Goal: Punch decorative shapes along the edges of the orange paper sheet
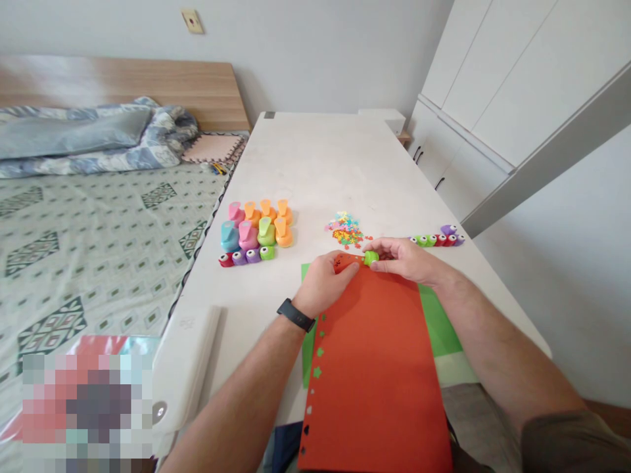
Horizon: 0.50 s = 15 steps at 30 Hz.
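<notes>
An orange-red sheet of paper hangs partly over the table's near edge, with shaped holes punched along its left side and some at its far edge. My left hand pinches the sheet's far left corner, a black band on that wrist. At the far edge my right hand grips a small green craft punch between thumb and fingers. Whether the paper sits inside the punch's slot I cannot tell. Under the orange-red sheet lies green paper, showing at both sides.
Colourful paper cutouts are heaped beyond my hands. Larger craft punches stand in rows at the left, small ones before them. More small punches line up at the right. A long white device lies at the left edge, beside a bed.
</notes>
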Each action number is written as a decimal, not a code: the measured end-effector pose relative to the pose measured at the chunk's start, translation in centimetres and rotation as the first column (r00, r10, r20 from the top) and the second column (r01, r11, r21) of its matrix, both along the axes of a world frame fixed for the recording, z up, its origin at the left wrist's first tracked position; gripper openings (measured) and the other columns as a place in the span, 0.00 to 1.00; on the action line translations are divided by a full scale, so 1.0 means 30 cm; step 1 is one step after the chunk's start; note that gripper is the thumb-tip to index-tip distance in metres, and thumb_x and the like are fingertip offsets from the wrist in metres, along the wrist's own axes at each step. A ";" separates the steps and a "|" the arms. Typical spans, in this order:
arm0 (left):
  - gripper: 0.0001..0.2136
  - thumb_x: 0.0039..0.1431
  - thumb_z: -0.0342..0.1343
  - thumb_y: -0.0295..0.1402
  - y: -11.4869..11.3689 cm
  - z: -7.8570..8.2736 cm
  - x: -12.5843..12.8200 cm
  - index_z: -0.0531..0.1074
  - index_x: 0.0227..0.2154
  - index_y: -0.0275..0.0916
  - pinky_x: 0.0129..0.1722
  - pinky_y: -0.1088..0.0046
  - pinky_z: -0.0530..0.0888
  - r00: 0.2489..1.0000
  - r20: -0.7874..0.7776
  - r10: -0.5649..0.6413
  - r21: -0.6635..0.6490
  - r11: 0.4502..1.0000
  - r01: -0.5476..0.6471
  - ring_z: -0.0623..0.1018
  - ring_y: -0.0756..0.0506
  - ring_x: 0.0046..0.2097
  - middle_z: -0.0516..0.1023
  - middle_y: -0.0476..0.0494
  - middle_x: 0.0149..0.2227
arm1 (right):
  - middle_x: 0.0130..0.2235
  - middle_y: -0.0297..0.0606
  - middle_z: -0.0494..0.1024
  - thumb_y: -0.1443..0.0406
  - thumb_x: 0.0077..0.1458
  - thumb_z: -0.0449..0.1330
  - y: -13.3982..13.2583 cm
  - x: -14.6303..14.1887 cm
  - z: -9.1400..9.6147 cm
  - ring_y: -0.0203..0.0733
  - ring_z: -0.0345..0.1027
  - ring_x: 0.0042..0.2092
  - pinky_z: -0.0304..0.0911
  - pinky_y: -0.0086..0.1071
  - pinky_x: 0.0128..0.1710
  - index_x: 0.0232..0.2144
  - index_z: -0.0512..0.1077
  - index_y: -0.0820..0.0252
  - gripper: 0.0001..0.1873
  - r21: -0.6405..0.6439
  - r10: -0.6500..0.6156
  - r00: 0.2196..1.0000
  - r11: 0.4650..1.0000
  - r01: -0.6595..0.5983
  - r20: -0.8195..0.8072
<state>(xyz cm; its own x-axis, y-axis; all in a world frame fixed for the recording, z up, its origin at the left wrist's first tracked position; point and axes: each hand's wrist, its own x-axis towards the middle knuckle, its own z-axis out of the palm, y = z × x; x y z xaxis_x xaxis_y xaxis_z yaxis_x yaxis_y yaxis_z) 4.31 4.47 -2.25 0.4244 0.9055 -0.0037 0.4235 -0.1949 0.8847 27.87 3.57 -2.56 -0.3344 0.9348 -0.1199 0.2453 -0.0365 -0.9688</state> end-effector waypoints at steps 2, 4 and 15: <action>0.13 0.63 0.56 0.44 -0.001 0.001 0.000 0.75 0.33 0.37 0.29 0.74 0.65 1.000 0.002 0.000 0.004 1.000 0.000 0.71 0.49 0.29 0.77 0.49 0.28 | 0.43 0.38 0.82 0.59 0.53 0.70 -0.001 0.001 0.001 0.42 0.76 0.43 0.69 0.38 0.49 0.52 0.76 0.56 0.24 0.007 0.011 1.000 1.000 -0.011 0.009; 0.13 0.63 0.56 0.43 -0.003 0.002 0.001 0.75 0.33 0.37 0.29 0.74 0.65 1.000 0.002 -0.002 0.012 1.000 0.002 0.71 0.49 0.29 0.76 0.49 0.28 | 0.43 0.37 0.81 0.58 0.54 0.70 -0.001 0.002 0.002 0.41 0.75 0.43 0.69 0.37 0.47 0.52 0.75 0.56 0.24 0.014 0.020 1.000 1.000 -0.020 0.018; 0.14 0.62 0.57 0.44 -0.004 0.004 0.001 0.75 0.32 0.37 0.28 0.74 0.64 1.000 0.003 0.000 0.019 1.000 0.000 0.70 0.49 0.29 0.75 0.50 0.27 | 0.40 0.37 0.80 0.60 0.54 0.70 -0.005 -0.003 0.005 0.40 0.73 0.41 0.68 0.36 0.46 0.49 0.75 0.58 0.21 0.010 0.011 1.000 1.000 -0.012 0.023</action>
